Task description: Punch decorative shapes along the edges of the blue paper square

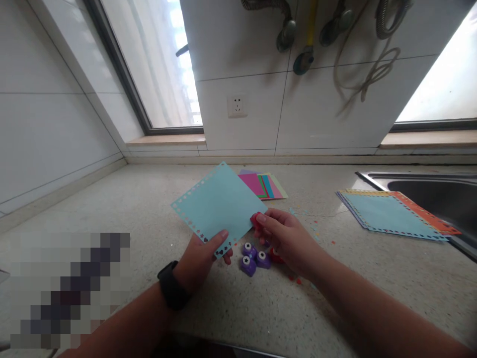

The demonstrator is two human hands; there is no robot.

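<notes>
My left hand [208, 251] grips a light blue sheet of paper [221, 199] by its near corner, thumb on top. Small shapes are punched along several of the sheet's edges. At the sheet's right corner, my right hand [281, 233] is closed on a red craft punch [256, 219], which sits against the paper's edge. Below the paper, several purple craft punches [248, 265] with white buttons stand together on the counter. Another red punch [276, 256] is partly hidden behind my right hand.
A stack of coloured paper [268, 186] lies behind the blue sheet. Edge-punched sheets [395, 214] lie at the right, overlapping the rim of a sink [428, 191]. Paper scraps [298, 281] dot the counter [122, 209]. Pipes and a socket [237, 106] are on the wall.
</notes>
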